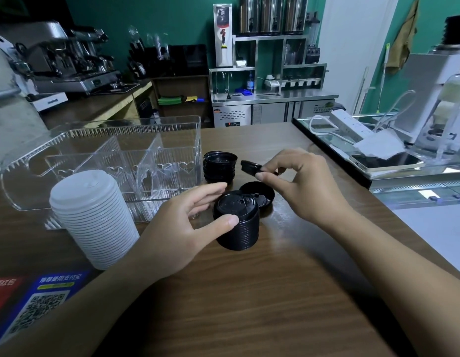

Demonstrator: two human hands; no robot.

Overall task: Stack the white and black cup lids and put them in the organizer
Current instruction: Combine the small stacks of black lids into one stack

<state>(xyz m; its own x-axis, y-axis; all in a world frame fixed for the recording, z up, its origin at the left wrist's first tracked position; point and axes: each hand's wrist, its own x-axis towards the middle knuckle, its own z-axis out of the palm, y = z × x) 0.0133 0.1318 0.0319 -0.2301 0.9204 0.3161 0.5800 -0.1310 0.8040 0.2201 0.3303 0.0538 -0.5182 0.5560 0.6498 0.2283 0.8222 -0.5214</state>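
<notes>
On the wooden counter [275,266] of a café, our left hand [177,228] curls round a stack of black lids [236,222], thumb against its side. Our right hand [301,181] pinches a single black lid [250,167] above the counter. Beyond stand a second black stack [219,167], one loose lid [258,195], the white lid stack [95,220] and the clear organizer [108,161].
</notes>
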